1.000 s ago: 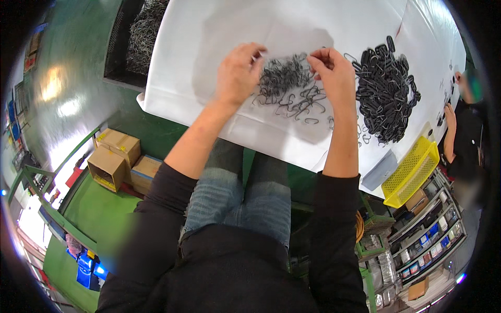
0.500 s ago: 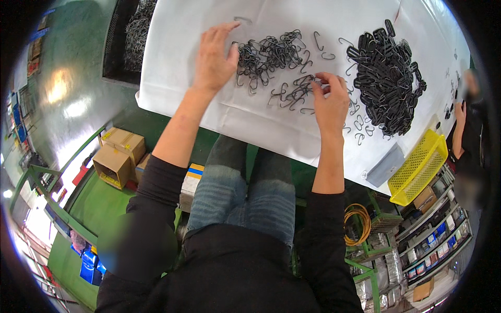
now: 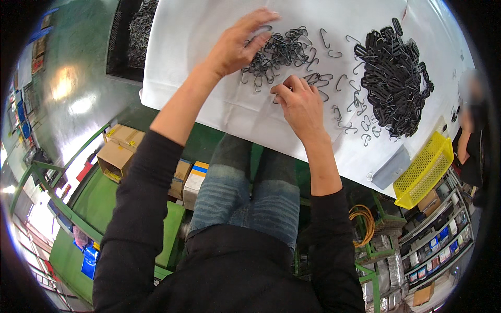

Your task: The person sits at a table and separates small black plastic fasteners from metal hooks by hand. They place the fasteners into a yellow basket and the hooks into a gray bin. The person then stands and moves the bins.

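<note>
My left hand [image 3: 241,46] reaches over the left side of a tangled heap of dark metal wire hooks [image 3: 282,49]. Its fingers are stretched, slightly blurred, with the thumb apart, and one hook shows by the fingertips. Just in front of the heap, my right hand [image 3: 301,107] is closed in a pinch, and a small dark bit of a wire hook [image 3: 275,100] shows at its fingertips; the rest is hidden. Beside its knuckles lies a smaller cluster of hooks [image 3: 321,81]. Single hooks [image 3: 324,37] are scattered to the right.
A big pile of black buckle-like pieces with hooks [image 3: 394,83] covers the white table [image 3: 219,107] at right. Near the edge are a grey flat piece [image 3: 391,167] and a yellow basket [image 3: 425,169]. A black crate of metal parts [image 3: 125,65] stands left. Another person [image 3: 469,135] works at far right.
My left hand has moved right, onto the heap's edge, where a lone hook lay farther left before. My right hand has shifted left and nearer me from the small cluster, its fingers now closed.
</note>
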Demonstrator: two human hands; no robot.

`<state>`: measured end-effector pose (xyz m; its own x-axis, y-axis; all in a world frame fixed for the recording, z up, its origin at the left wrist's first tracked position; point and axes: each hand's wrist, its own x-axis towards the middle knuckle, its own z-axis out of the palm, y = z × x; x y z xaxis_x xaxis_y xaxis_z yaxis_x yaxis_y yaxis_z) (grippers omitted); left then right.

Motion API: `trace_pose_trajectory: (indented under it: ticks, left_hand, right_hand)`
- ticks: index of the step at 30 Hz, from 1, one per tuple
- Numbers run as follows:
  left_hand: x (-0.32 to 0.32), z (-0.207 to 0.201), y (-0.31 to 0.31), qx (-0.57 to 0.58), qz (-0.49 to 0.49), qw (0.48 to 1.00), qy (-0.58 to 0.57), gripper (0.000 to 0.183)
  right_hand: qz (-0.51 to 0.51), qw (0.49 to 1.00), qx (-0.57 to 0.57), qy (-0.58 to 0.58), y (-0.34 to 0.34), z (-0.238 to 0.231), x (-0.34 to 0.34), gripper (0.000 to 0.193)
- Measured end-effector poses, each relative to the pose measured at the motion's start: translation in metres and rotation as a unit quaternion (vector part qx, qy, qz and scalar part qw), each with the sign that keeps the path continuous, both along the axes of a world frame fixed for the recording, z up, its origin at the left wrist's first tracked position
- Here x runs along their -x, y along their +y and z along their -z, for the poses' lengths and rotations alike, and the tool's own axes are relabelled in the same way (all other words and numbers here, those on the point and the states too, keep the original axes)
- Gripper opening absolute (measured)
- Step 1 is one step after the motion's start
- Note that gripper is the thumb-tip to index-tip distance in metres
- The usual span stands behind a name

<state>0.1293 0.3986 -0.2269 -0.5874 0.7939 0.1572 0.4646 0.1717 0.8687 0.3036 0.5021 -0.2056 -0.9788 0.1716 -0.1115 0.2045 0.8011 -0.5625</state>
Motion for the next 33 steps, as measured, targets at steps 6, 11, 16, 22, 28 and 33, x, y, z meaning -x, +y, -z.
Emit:
trace_pose_trajectory:
  ticks: [6, 11, 16, 22, 28, 33]
  left_hand:
    - [-0.062, -0.018, -0.05, 0.092, -0.228, 0.969, 0.037, 0.016]
    - [-0.097, -0.008, -0.06, 0.133, -0.168, 0.971, 0.109, 0.016]
    - [-0.092, 0.0, -0.06, 0.169, -0.073, 0.967, 0.173, 0.017]
    - [-0.094, -0.027, -0.055, 0.188, -0.163, 0.968, -0.045, 0.012]
    - [-0.059, -0.049, -0.074, 0.101, -0.259, 0.608, -0.744, 0.018]
    - [-0.06, -0.034, -0.067, 0.115, -0.225, 0.632, -0.733, 0.017]
  right_hand:
    - [-0.063, 0.994, -0.083, -0.025, -0.001, 0.003, 0.002, 0.007]
    - [0.035, 0.998, 0.004, 0.056, -0.002, -0.005, -0.008, 0.005]
    - [0.226, 0.952, 0.206, 0.016, -0.008, -0.009, -0.017, 0.01]
    - [0.365, 0.867, 0.335, -0.039, -0.012, -0.025, -0.009, 0.012]
    - [0.377, 0.866, 0.322, -0.062, -0.018, -0.044, 0.011, 0.011]
    - [0.369, 0.874, 0.313, -0.051, -0.025, -0.05, 0.026, 0.01]
